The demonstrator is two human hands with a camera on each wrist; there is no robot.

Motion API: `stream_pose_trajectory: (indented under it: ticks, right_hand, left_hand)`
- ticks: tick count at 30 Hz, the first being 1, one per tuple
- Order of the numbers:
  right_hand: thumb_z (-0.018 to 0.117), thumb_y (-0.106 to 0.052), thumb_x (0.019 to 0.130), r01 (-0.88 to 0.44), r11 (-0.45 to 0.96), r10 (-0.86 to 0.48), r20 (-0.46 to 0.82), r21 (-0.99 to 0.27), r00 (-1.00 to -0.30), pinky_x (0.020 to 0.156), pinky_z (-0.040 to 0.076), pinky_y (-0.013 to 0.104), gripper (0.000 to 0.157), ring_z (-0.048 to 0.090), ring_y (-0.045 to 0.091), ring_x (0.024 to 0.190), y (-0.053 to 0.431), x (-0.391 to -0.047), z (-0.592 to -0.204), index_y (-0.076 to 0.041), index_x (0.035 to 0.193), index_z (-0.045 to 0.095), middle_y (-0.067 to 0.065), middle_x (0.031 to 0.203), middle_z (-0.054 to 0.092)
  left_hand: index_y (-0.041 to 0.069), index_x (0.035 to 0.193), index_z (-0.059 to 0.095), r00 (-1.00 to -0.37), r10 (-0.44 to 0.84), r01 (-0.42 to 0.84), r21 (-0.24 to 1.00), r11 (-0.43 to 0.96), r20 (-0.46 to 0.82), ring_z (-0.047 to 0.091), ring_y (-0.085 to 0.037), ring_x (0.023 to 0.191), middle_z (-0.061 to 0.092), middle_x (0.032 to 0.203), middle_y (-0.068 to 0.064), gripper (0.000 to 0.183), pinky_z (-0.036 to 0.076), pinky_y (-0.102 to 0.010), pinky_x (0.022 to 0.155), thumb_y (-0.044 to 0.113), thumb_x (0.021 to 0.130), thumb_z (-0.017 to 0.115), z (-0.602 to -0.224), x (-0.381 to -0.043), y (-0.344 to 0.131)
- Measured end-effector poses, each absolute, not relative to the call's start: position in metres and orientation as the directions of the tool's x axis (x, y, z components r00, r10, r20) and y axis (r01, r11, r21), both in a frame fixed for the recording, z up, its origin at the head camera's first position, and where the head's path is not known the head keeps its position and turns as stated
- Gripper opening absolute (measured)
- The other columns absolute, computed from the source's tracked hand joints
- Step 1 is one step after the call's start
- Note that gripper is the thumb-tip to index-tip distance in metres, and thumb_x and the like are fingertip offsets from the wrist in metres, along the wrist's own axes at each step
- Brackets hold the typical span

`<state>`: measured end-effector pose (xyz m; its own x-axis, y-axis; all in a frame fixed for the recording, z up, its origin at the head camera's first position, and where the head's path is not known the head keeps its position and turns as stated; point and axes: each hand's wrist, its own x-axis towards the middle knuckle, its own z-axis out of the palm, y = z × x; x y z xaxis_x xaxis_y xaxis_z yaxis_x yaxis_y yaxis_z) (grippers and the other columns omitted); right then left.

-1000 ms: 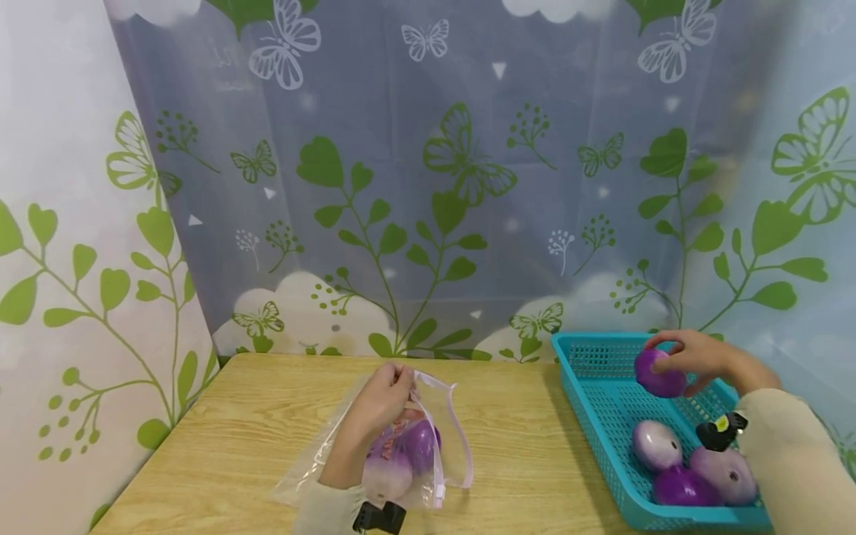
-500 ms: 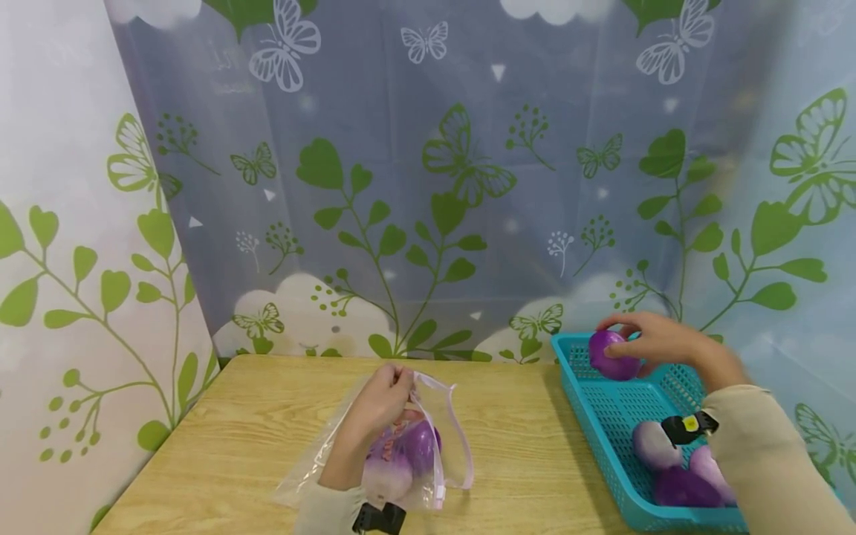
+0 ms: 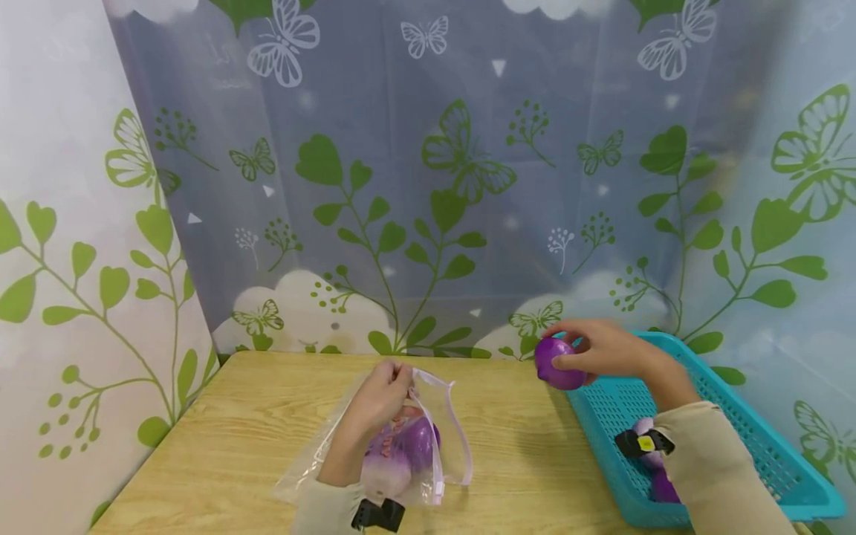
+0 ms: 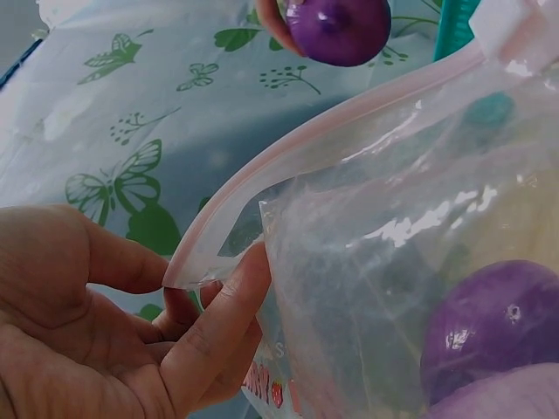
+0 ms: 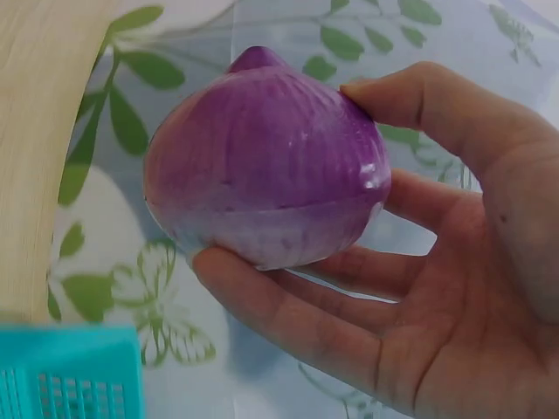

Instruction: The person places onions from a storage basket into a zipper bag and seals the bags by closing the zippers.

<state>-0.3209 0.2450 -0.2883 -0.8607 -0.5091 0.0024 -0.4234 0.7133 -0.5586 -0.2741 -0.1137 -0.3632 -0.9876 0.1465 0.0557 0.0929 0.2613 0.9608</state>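
My right hand (image 3: 605,349) holds a purple toy onion (image 3: 558,364) in the air, just past the basket's left rim. In the right wrist view the thumb and fingers curve round the onion (image 5: 262,175), whose pointed tip faces up. My left hand (image 3: 374,401) pinches the edge of a clear zip bag (image 3: 461,446) on the table. The bag's mouth gapes to the right, and its pink zip strip (image 4: 262,157) shows in the left wrist view. Inside lie a dark purple onion (image 3: 423,444) and a paler one (image 3: 386,475), seen through printed plastic.
A turquoise mesh basket (image 3: 595,446) stands at the right of the wooden table (image 3: 234,416). In it a purple onion (image 3: 663,487) and a pale one show, partly hidden by my right forearm. A patterned curtain (image 3: 401,186) hangs behind the table.
My right hand has carried the purple onion left, from over the basket to beyond its rim. The left hand keeps its pinch on the bag, nearly still.
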Motion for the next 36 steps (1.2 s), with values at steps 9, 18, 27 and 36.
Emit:
stream_pose_trajectory:
  ticks: [9, 18, 27, 36]
  right_hand:
    - [0.070, -0.030, 0.097, -0.505, 0.667, -0.582, 0.041, -0.547, -0.812, 0.069, 0.066, 0.033, 0.050, 0.069, 0.033, 0.107, 0.210, -0.312, -0.298, -0.008, 0.140, 0.057, 0.018, 0.121, 0.066]
    - [0.070, -0.030, 0.096, -0.579, 0.625, -0.644, 0.074, -0.524, -0.761, 0.074, 0.064, 0.030, 0.046, 0.069, 0.030, 0.105, 0.179, -0.303, -0.313, -0.009, 0.137, 0.060, 0.015, 0.120, 0.070]
    - [0.070, -0.033, 0.095, -0.646, 0.551, -0.718, 0.095, -0.529, -0.690, 0.077, 0.060, 0.024, 0.047, 0.068, 0.023, 0.104, 0.145, -0.295, -0.328, -0.011, 0.135, 0.063, 0.008, 0.118, 0.071]
    - [0.073, -0.030, 0.092, -0.655, 0.522, -0.713, 0.141, -0.546, -0.687, 0.081, 0.060, 0.021, 0.046, 0.069, 0.023, 0.108, 0.123, -0.297, -0.347, -0.010, 0.132, 0.062, 0.008, 0.118, 0.072]
  left_hand:
    - [-0.008, 0.117, 0.050, -0.990, 0.133, 0.076, 0.964, 0.256, 0.043, 0.070, -0.021, 0.073, 0.054, 0.094, -0.012, 0.029, 0.052, -0.026, 0.057, 0.018, 0.111, 0.038, -0.361, -0.275, -0.113]
    - [-0.003, 0.104, 0.049, -0.987, 0.151, 0.099, 0.962, 0.253, 0.062, 0.068, -0.022, 0.075, 0.050, 0.093, -0.011, 0.023, 0.061, -0.029, 0.065, 0.016, 0.110, 0.036, -0.362, -0.276, -0.111]
    - [-0.006, 0.113, 0.048, -0.984, 0.161, 0.108, 0.964, 0.244, 0.069, 0.065, -0.023, 0.069, 0.053, 0.094, -0.013, 0.025, 0.052, -0.025, 0.052, 0.017, 0.111, 0.038, -0.364, -0.275, -0.112]
    - [-0.010, 0.114, 0.050, -0.986, 0.133, 0.130, 0.963, 0.237, 0.101, 0.058, -0.021, 0.082, 0.054, 0.094, -0.012, 0.025, 0.067, -0.035, 0.070, 0.013, 0.110, 0.040, -0.364, -0.276, -0.110]
